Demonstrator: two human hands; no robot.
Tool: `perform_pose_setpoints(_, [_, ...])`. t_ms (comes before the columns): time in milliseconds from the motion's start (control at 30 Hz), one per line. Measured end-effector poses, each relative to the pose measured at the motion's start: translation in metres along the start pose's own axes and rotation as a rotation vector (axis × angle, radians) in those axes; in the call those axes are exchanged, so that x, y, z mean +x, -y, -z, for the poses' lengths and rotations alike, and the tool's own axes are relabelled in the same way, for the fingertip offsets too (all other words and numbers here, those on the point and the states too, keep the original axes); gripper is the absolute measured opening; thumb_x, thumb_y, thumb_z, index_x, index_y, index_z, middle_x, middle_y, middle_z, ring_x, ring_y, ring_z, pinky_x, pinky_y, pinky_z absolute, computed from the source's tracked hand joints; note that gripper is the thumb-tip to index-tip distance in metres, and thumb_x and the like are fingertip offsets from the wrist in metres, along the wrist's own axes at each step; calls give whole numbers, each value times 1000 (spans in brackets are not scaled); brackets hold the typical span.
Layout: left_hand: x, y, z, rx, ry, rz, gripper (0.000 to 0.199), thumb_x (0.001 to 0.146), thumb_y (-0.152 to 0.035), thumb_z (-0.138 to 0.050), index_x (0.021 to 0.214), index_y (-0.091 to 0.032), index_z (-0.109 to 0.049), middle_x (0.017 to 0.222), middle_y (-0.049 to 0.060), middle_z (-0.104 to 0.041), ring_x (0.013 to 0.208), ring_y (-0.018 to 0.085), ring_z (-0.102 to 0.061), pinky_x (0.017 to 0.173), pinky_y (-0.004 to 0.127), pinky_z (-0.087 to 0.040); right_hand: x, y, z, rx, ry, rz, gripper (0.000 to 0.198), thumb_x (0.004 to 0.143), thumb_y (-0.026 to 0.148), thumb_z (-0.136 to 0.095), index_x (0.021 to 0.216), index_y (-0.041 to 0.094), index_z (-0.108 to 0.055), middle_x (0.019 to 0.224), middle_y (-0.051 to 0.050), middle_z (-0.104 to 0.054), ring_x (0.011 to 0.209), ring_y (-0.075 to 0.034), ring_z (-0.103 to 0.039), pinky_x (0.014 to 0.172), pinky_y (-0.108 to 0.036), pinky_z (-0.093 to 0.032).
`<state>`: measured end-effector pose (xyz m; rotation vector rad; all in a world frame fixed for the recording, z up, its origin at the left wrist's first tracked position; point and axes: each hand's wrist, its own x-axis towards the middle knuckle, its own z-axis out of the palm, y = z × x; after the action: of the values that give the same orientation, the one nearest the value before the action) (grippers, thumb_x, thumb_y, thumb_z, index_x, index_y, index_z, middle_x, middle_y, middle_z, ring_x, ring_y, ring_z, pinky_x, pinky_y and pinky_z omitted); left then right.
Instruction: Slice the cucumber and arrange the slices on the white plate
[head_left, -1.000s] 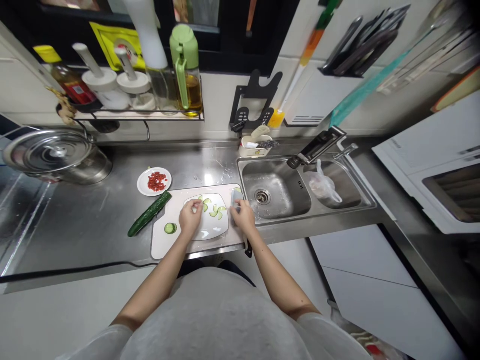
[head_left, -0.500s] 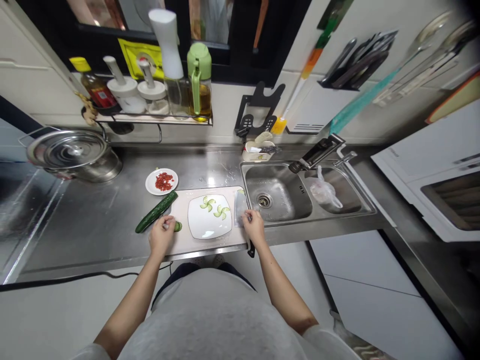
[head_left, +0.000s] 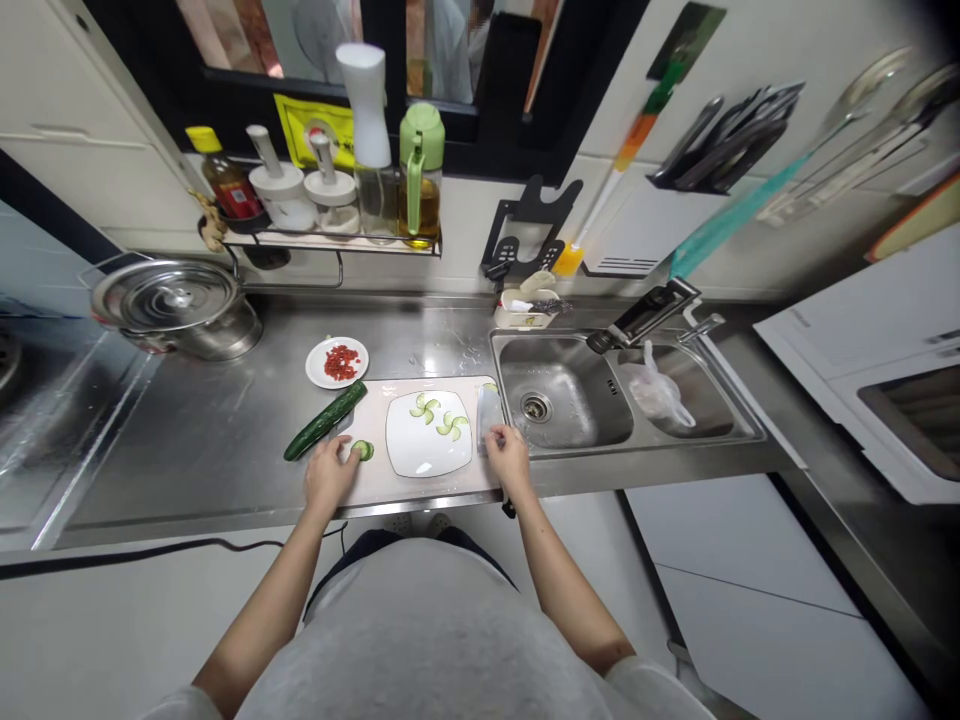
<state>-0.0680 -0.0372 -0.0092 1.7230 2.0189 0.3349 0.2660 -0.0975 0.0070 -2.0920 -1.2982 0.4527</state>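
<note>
My left hand [head_left: 328, 476] is at the left side of the pale cutting board [head_left: 435, 490], thumb and fingers apart, beside a small stack of cucumber slices [head_left: 363, 450]. Whether the thumb touches the slices is unclear. Over the board's right edge, my right hand [head_left: 508, 460] has its fingertips drawn together next to the knife blade [head_left: 487, 408]; anything between them is hidden. The knife's dark handle shows partly below that hand. A white square plate [head_left: 427, 455] on the board bears two pinwheels of cucumber pieces [head_left: 452, 427]. The uncut cucumber [head_left: 324, 422] lies left, overlapping the board's corner.
A small white plate [head_left: 313, 372] of chopped red bits stands behind the cucumber. At right is a double sink [head_left: 570, 400] with a plastic bag [head_left: 656, 392]. A lidded steel pot [head_left: 217, 335] stands at left, and a rack [head_left: 322, 243] of seasoning bottles hangs behind.
The view has shifted slightly. My left hand's thumb and fingers have spread, and more of the cucumber slices shows beside them. My right hand stays by the knife.
</note>
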Motion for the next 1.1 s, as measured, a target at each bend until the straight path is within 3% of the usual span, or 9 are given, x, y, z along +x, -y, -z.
perform_pose_setpoints(600, [-9,-1,-4,-2,-19,-1,37,82,-48,-55,106,-25,-69,106,11,-63,97,28,-60,77,35,-45,-4,-2,1,14,19,-3,29,82,37,-49,92,17,-68,92,-9,-63,84,-21,-58,80,-34,-46])
perform_pose_setpoints(867, [-7,-4,-2,-41,-63,-2,23,78,-39,-61,90,-21,-66,96,8,-65,89,24,-60,73,31,-42,-4,-2,-3,4,33,19,29,80,36,-49,91,18,-68,90,-9,-64,80,-21,-57,78,-34,-46])
perform_pose_setpoints(1000, [-8,-7,-3,-174,-80,0,13,77,-32,-59,83,-21,-64,84,4,-66,81,20,-59,73,30,-43,-4,0,-3,-3,34,17,29,80,36,-48,92,18,-68,91,-9,-64,80,-21,-57,78,-35,-46])
perform_pose_setpoints(1100, [-8,-12,-3,-467,-85,28,20,75,-35,-60,86,-19,-65,78,3,-66,73,16,-58,74,29,-46,-5,6,-2,-12,39,26,30,81,36,-48,92,17,-68,92,-10,-64,80,-22,-57,79,-36,-46])
